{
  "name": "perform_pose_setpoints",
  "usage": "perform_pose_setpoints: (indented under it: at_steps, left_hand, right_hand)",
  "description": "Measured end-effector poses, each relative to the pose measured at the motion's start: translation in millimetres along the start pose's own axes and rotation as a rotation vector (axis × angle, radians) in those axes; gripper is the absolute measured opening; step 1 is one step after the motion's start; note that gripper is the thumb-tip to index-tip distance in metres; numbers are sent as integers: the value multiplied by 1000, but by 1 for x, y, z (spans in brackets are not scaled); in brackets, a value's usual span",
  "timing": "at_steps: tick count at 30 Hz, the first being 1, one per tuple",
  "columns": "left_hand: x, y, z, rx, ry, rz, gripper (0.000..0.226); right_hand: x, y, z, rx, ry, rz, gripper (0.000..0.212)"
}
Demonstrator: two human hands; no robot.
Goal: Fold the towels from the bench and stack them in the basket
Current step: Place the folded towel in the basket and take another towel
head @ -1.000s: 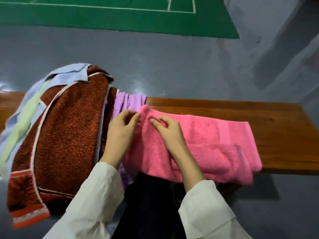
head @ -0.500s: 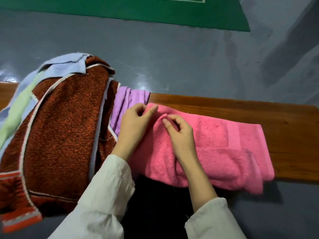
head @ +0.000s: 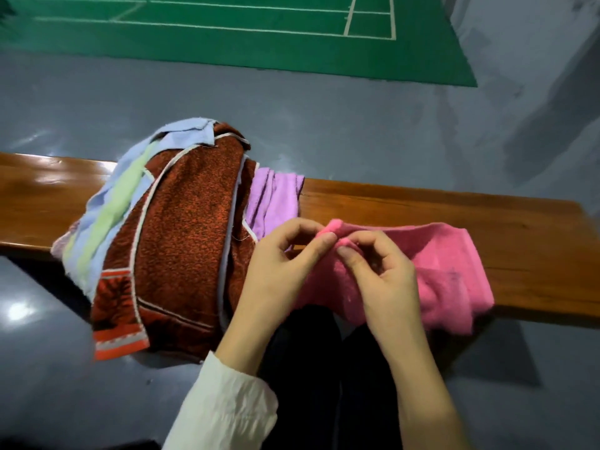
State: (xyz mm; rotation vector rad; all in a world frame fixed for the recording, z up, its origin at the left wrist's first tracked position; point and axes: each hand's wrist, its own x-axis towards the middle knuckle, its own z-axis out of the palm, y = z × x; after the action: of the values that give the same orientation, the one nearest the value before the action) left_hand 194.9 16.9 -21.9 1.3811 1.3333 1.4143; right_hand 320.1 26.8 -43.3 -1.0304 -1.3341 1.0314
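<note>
A pink towel (head: 448, 267) lies folded on the wooden bench (head: 487, 222), its near edge hanging over the front. My left hand (head: 285, 271) and my right hand (head: 383, 277) both pinch its upper left corner, raised a little off the bench. Left of them sits a pile of towels: a rust-red patterned towel (head: 181, 241) on top, a light blue and green striped towel (head: 107, 216) under it, and a purple towel (head: 272, 203) showing at the right. No basket is in view.
The bench runs across the view, with bare wood at the far left (head: 39, 190) and right. Grey floor (head: 324, 118) lies beyond it, then a green court mat (head: 227, 37) with white lines. My dark trousers (head: 311, 368) are below the hands.
Both hands have gathered the pink towel's corner and lifted it, pulling the left end up and toward me. The view has tilted up, showing more floor.
</note>
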Motion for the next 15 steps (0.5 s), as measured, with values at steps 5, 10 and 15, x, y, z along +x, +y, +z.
perform_pose_setpoints:
  at_steps: [5, 10, 15]
  left_hand:
    - [-41, 7, 1, -45, 4, -6, 20]
    - [-62, 14, 3, -63, -51, 10, 20]
    - [-70, 14, 6, -14, -110, 55, 19]
  right_hand:
    - [-34, -16, -9, 53, -3, 2, 24]
    - [-55, -25, -11, 39, 6, 86, 27]
    - [-62, -35, -21, -45, -66, 70, 33]
